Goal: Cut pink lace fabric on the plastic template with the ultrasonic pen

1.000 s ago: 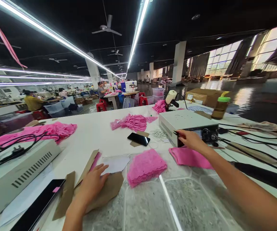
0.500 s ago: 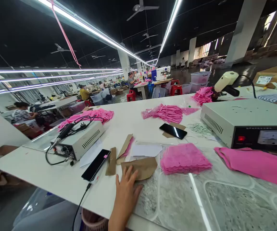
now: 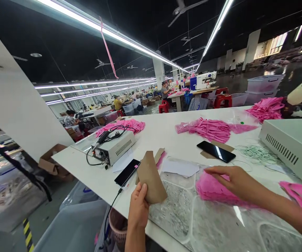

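Note:
My left hand (image 3: 138,203) grips a piece of brown card (image 3: 152,178) by its lower left edge, thumb on top, and holds it tilted up off the table. My right hand (image 3: 229,176) reaches in over a stack of pink fabric pieces (image 3: 211,190), fingers stretched out and thumb apart below them. Whether its fingertips touch the fabric I cannot tell. White paper (image 3: 181,167) lies between the card and the stack. Behind the raised card, another brown card strip (image 3: 159,154) rests with some pink fabric.
A black phone (image 3: 128,173) with a cable lies left; another phone (image 3: 216,151) lies beyond the stack. Grey control boxes (image 3: 116,148) (image 3: 295,143) flank the white table (image 3: 166,133). Pink straps (image 3: 211,130) and green elastic loops (image 3: 256,154) lie farther back. A pink basket (image 3: 118,224) stands below the edge.
My left hand has picked up the brown card from the table and tilted it upright. My right hand has come into view over the pink stack. The view has swung left.

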A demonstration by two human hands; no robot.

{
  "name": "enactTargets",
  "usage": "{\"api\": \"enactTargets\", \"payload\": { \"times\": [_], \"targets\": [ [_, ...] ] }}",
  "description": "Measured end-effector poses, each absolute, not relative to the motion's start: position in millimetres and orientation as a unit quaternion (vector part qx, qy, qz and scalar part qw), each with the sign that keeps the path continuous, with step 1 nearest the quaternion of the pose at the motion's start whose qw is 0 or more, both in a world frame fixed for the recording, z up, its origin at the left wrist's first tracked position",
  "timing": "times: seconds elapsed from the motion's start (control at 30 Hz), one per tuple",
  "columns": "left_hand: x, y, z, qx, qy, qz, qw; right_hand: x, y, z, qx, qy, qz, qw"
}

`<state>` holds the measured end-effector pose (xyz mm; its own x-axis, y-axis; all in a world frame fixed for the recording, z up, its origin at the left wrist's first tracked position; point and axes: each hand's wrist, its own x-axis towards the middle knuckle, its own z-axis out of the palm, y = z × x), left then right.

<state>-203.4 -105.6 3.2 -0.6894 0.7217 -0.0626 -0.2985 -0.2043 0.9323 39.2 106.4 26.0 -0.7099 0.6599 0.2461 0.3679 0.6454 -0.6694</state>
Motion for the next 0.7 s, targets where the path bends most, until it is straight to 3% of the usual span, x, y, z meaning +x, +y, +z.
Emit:
{"api": "enactTargets", "payload": {
  "times": [0.13, 0.33, 0.6, 0.7],
  "targets": [
    [-196.2, -109.1, -2.6, 0.154, 0.468, 0.78, 0.385, 0.5, 77.8, 24.3, -0.232, -0.84, 0.461, 0.17],
    [-152.9, -108.3, -16.2, 0.306, 0.438, 0.691, 0.486, -20.4, 35.5, 17.9, -0.148, -0.665, 0.72, 0.128],
    [-146.3, -94.6, -15.0, 0.428, 0.509, 0.579, 0.471, 6.7, 25.7, -2.3, -0.196, -0.62, 0.73, 0.213],
    [-149.9, -92.6, -22.8, 0.397, 0.519, 0.6, 0.462, 14.3, 20.6, -3.4, -0.21, -0.628, 0.707, 0.248]
  ]
}}
